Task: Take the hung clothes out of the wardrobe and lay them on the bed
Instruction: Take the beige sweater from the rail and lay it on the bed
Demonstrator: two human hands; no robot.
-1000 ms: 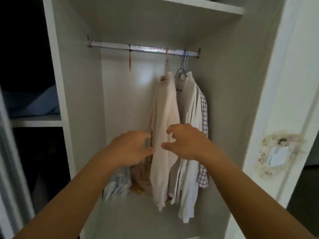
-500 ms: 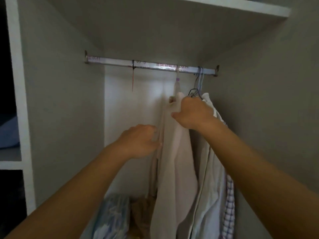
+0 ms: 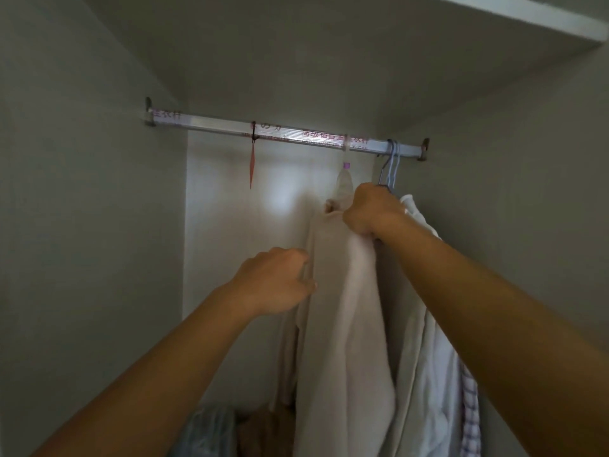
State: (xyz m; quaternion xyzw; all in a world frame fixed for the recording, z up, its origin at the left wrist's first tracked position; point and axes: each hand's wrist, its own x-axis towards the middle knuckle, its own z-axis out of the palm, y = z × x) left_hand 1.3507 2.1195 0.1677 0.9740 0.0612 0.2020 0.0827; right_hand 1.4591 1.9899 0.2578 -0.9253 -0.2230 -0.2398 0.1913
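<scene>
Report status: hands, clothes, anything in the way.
Right hand gripping cream garment near its hanger top. Left hand at garment's left edge. Clothes on rail. Nothing blocking.

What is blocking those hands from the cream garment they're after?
Nothing visible. The right hand already grips the cream garment near its hanger, and the left hand touches its edge; it hangs on the rail.
</scene>
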